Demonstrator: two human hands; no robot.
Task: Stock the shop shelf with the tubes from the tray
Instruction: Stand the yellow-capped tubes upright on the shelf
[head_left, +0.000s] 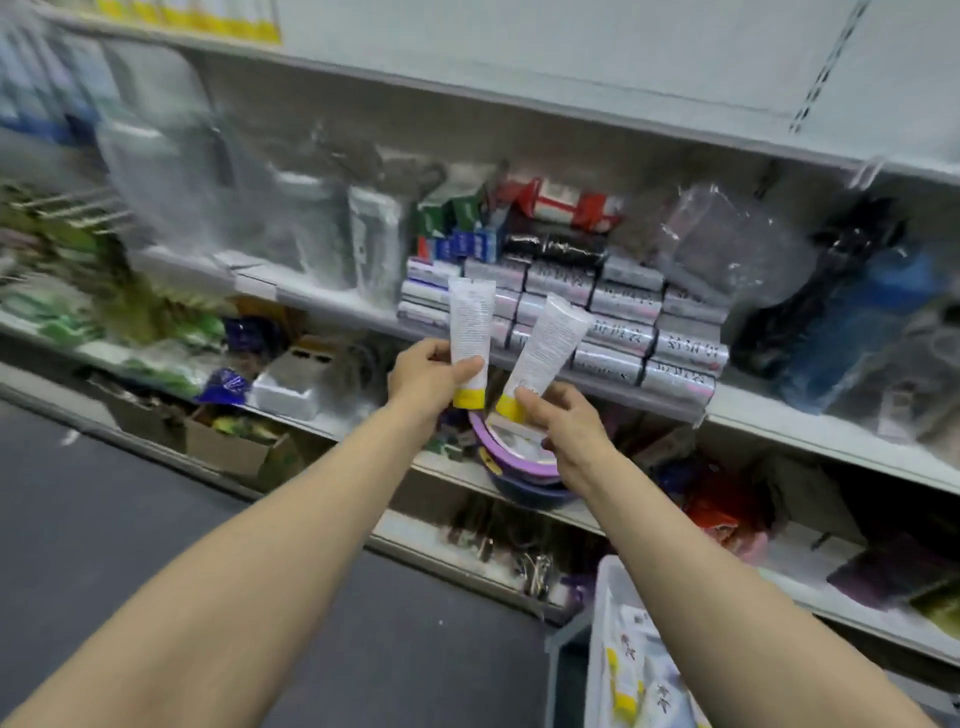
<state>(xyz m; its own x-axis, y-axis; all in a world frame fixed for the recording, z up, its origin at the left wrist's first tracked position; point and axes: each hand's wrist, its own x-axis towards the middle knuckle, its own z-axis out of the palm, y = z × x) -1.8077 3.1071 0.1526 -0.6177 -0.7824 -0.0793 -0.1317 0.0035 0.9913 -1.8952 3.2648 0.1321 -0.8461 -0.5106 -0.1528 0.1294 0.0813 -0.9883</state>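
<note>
The left tube (470, 322) is gripped by the left hand (428, 376), whose thumb and fingers are curled round its lower part just above the cap; it is held nearly upright, cap down. The right tube (553, 340) is pinched near its cap between the thumb and fingers of the right hand (569, 423) and is tilted, its crimped end leaning to the right. Both are white with yellow caps, and the caps are near each other but apart (so a V is formed). They are held up in front of the shelf (322, 304), not yet set on it. Behind them, silver boxes (628, 332) are stacked at the shelf's front edge, with red, green and blue packs on top. A purple basin (498, 441) is seen on the level below, under the hands. At the lower right the white tray (605, 597) is partly hidden by the right forearm; more yellow-capped tubes (626, 686) lie in it. The far left is blurred.
</note>
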